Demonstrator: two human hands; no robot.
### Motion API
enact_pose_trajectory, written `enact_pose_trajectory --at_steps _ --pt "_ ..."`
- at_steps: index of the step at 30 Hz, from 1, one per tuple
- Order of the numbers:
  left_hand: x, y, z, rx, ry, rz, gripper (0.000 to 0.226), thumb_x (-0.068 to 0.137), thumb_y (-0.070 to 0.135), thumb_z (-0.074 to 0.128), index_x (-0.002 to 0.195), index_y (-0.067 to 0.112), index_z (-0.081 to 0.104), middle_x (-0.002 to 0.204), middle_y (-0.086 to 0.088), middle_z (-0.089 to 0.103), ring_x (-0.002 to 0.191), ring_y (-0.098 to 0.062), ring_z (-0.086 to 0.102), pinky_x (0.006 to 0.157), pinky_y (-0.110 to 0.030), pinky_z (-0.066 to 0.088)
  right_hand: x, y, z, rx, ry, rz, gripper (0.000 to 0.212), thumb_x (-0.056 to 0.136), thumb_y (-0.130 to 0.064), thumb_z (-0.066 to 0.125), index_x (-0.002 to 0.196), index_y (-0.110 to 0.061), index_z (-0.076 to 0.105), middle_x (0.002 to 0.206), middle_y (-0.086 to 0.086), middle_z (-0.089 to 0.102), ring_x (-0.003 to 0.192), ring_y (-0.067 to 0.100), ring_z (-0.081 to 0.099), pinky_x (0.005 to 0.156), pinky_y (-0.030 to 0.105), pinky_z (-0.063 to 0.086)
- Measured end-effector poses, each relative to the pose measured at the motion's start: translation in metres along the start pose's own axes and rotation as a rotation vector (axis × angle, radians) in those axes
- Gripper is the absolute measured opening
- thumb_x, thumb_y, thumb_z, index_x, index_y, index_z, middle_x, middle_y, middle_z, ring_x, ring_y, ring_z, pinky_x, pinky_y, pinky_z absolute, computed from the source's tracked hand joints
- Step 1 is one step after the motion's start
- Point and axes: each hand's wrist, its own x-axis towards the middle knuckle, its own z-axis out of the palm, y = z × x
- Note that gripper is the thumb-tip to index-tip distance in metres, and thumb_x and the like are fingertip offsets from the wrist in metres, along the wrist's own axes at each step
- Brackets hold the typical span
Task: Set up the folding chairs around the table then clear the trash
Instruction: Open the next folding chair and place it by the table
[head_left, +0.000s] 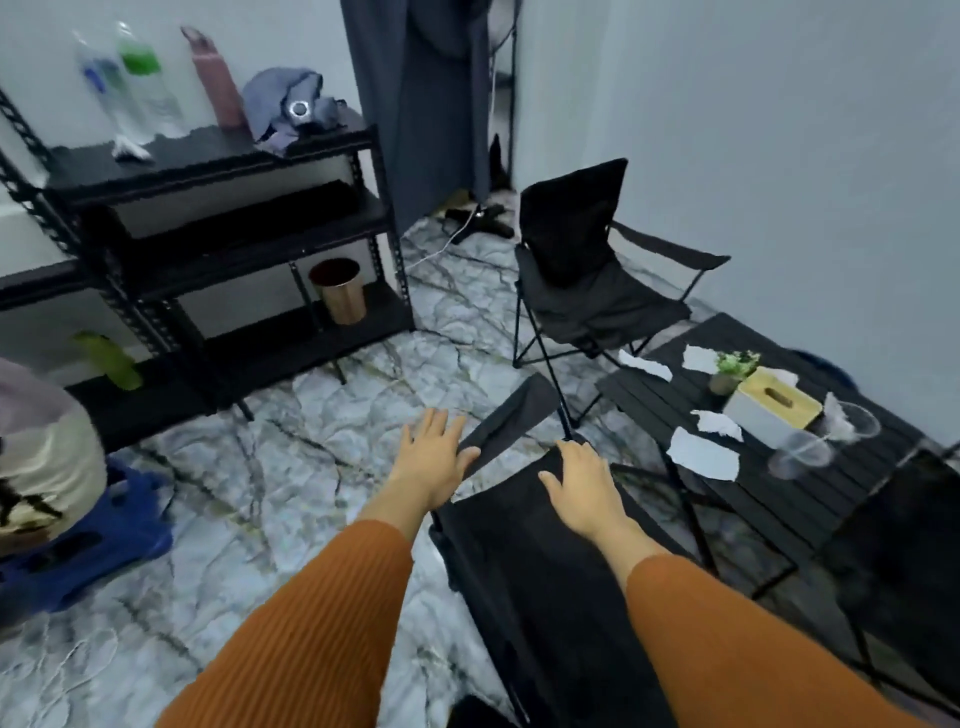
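Both hands lie open and flat, gripping nothing: right hand (584, 480) on the near chair (524, 545), left hand (434, 452) touching its armrest (506, 421). Table (769, 499) sits just right; paper scraps (704, 452) wait there.

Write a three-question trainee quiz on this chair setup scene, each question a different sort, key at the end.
1. True or false: the far folding chair stands opened beside the table.
2. Which hand rests on the near chair's armrest? A) left hand B) right hand
3. Fill in: torn ___ scraps litter the tabletop.

Key: 1 true. 2 A; the right hand lies flat on the near chair's fabric. 3 paper.
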Motion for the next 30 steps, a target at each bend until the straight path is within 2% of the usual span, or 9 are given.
enact_pose_trajectory --at_steps 7,12,17,19,21,24,26,28,30 --pt "0.061 -0.016 -0.006 0.06 -0.111 0.195 0.062 0.1 0.051 0.028 0.154 0.023 0.016 0.164 -0.005 0.008 0.151 -0.025 -0.003 0.122 -0.05 0.0 0.004 -0.003 0.007 0.067 0.039 0.241 0.059 0.098 -0.035 0.047 0.148 -0.009 0.029 0.154 0.01 0.033 0.147 0.027 0.019 0.121 0.046 0.018" --pt "0.089 -0.045 -0.001 0.153 -0.225 0.392 0.062 0.096 0.058 0.032 0.148 0.024 0.033 0.162 -0.001 0.018 0.151 -0.021 0.005 0.122 -0.05 0.005 -0.026 -0.005 0.024 0.149 0.068 0.458 0.057 0.098 -0.037 0.047 0.147 -0.01 0.032 0.154 0.008 0.034 0.147 0.027 0.019 0.12 0.045 0.02" --pt "0.099 -0.086 -0.004 0.253 -0.402 0.558 0.074 0.087 0.07 0.041 0.143 0.022 0.044 0.156 -0.003 0.034 0.148 -0.023 0.021 0.119 -0.047 0.02 -0.098 -0.031 0.053 0.332 0.086 0.738 0.062 0.094 -0.051 0.049 0.143 -0.014 0.04 0.15 0.007 0.041 0.137 0.025 0.038 0.11 0.038 0.037" --pt "0.097 -0.102 -0.003 0.235 -0.486 0.576 0.083 0.078 0.076 0.048 0.141 0.022 0.046 0.148 -0.003 0.045 0.139 -0.024 0.038 0.111 -0.041 0.035 -0.129 -0.047 0.066 0.391 0.038 0.833 0.069 0.089 -0.063 0.047 0.138 -0.015 0.047 0.143 0.006 0.048 0.128 0.026 0.048 0.104 0.038 0.043" --pt "0.092 -0.113 0.0 0.15 -0.537 0.59 0.08 0.074 0.071 0.061 0.136 0.022 0.051 0.135 0.0 0.055 0.121 -0.02 0.054 0.096 -0.03 0.044 -0.155 -0.063 0.079 0.433 0.028 0.887 0.078 0.079 -0.079 0.041 0.125 -0.018 0.059 0.126 0.003 0.061 0.114 0.024 0.058 0.097 0.039 0.048" --pt "0.093 -0.117 0.004 0.157 -0.479 0.688 0.044 0.08 0.04 0.072 0.119 0.022 0.061 0.119 0.0 0.063 0.105 -0.019 0.059 0.084 -0.027 0.046 -0.183 -0.078 0.096 0.245 0.025 0.902 0.085 0.071 -0.089 0.027 0.107 -0.024 0.068 0.101 -0.004 0.07 0.103 0.02 0.06 0.099 0.037 0.043" --pt "0.097 -0.114 0.008 0.179 -0.415 0.732 0.022 0.085 0.016 0.065 0.107 0.019 0.065 0.112 -0.004 0.065 0.103 -0.022 0.06 0.081 -0.028 0.045 -0.196 -0.078 0.106 0.067 0.039 0.914 0.066 0.078 -0.078 0.044 0.115 -0.026 0.063 0.114 -0.006 0.064 0.117 0.018 0.052 0.106 0.038 0.032" --pt "0.101 -0.113 0.011 0.187 -0.382 0.738 0.022 0.086 0.003 0.055 0.095 0.02 0.065 0.103 -0.005 0.067 0.094 -0.021 0.061 0.073 -0.027 0.042 -0.205 -0.069 0.115 0.004 0.075 0.948 0.048 0.084 -0.046 0.064 0.125 -0.022 0.055 0.132 -0.002 0.052 0.129 0.021 0.041 0.108 0.035 0.032" --pt "0.107 -0.115 0.014 0.196 -0.366 0.742 0.026 0.084 -0.001 0.051 0.087 0.021 0.064 0.096 -0.003 0.068 0.086 -0.019 0.061 0.07 -0.028 0.043 -0.209 -0.056 0.121 0.068 0.15 1.019 0.036 0.088 -0.014 0.062 0.123 -0.016 0.057 0.131 0.004 0.053 0.125 0.025 0.044 0.1 0.034 0.04"
